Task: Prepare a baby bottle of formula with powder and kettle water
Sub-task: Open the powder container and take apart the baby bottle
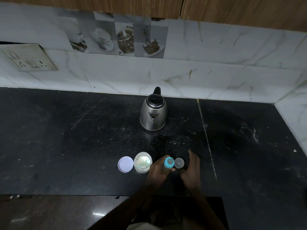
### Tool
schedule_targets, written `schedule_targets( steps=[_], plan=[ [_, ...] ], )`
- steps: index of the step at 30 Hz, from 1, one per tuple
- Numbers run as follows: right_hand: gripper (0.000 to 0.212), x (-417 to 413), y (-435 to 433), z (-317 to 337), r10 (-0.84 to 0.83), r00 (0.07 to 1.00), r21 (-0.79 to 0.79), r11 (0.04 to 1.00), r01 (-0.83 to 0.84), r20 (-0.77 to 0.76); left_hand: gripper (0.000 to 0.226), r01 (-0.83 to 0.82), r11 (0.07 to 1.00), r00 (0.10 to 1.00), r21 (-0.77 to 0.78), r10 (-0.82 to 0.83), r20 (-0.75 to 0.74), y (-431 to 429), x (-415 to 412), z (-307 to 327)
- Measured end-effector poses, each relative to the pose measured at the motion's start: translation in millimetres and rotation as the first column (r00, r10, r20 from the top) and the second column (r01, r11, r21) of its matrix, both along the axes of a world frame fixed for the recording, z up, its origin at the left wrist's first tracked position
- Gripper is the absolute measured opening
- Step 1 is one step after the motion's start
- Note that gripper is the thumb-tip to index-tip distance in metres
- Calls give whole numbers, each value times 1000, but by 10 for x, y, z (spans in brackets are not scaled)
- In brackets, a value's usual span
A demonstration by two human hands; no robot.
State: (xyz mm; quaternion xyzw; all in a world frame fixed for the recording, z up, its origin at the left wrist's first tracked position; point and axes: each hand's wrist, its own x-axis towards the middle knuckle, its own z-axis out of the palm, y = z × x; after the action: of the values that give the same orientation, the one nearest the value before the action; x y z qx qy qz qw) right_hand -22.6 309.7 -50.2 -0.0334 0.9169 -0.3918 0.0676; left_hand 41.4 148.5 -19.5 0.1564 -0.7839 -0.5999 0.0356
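Two hands at counter's near edge: our left hand (157,170) grips the baby bottle (168,164) upright, prob. to steady it, right hand (191,170) fingers loose beside the clear cap (179,163), powder jar (142,162) w/ scoop just left, kettle (153,112) behind.

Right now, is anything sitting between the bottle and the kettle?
Nothing visible. The left hand grips the bottle; bare counter runs from there to the kettle. The cap and jar sit off to the sides.
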Motion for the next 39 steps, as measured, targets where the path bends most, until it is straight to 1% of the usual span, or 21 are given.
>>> schedule_targets(
  steps=[2,3,4,5,6,7,8,10,14,17,19,22,24,26,28,29,31,32,35,37,39],
  plan=[
    [83,25,-109,227,-49,998,-44,998,47,-45,51,-2,1000,1000,3,3,-15,2,-1,-27],
    [74,45,-185,335,-6,998,-33,999,4,-60,40,-8,1000,1000,8,8,-23,3,1,-41],
    [64,67,-249,411,84,993,23,996,-82,-81,28,-9,1000,999,8,9,-37,10,-4,-54],
    [56,89,-311,472,198,975,136,974,-184,-105,20,-12,1000,998,1,12,-59,14,-8,-89],
    [52,108,-379,488,315,939,285,920,-268,-135,20,-27,1000,996,-11,26,-85,9,-12,-134],
    [51,121,-436,496,395,908,415,856,-309,-139,23,-44,999,994,-23,41,-98,13,-19,-163],
    [49,132,-488,507,427,898,487,811,-326,-109,24,-54,998,994,-38,50,-95,16,-27,-191],
    [48,126,-565,555,423,905,542,772,-333,-47,22,-55,995,996,-83,50,-69,26,-40,-231],
    [44,26,-584,593,469,883,552,729,-405,28,23,-65,991,997,-113,61,-42,30,-47,-272],
    [42,-74,-521,638,520,851,480,730,-486,71,31,-46,989,999,-139,42,-33,35,-50,-276],
    [36,-123,-463,689,568,821,436,725,-533,60,29,-14,994,1000,-108,14,7,42,-56,-236],
    [42,-176,-426,767,612,790,326,751,-574,-19,31,-3,992,1000,-123,4,2,32,-46,-129],
    [36,-236,-403,830,563,826,238,807,-540,-37,14,19,998,1000,-67,-18,12,18,-33,-53],
    [42,-308,-374,871,466,882,119,882,-457,-67,6,35,999,998,6,-35,47,-1,-16,33],
    [44,-365,-348,938,277,960,-23,960,-278,-52,9,40,999,998,26,-42,56,-2,-7,92],
    [44,-395,-329,972,164,986,-95,982,-165,-15,12,32,999,997,15,-33,69,-1,-6,101],
    [42,-436,-279,986,-14,998,-225,974,29,68,18,8,1000,995,-15,-7,96,13,-8,102],
    [42,-460,-238,950,-71,995,-264,961,87,70,20,3,1000,995,-17,-2,98,17,-7,92],
    [45,-491,-77,787,-170,984,-321,931,176,47,31,32,999,996,-33,-29,81,22,3,80],
    [41,-505,52,593,-212,976,-290,931,220,57,43,20,999,997,-40,-17,72,18,11,102],
    [38,-490,190,392,-246,964,-239,935,263,100,32,15,999,996,-43,-11,90,41,13,149]
  ],
)
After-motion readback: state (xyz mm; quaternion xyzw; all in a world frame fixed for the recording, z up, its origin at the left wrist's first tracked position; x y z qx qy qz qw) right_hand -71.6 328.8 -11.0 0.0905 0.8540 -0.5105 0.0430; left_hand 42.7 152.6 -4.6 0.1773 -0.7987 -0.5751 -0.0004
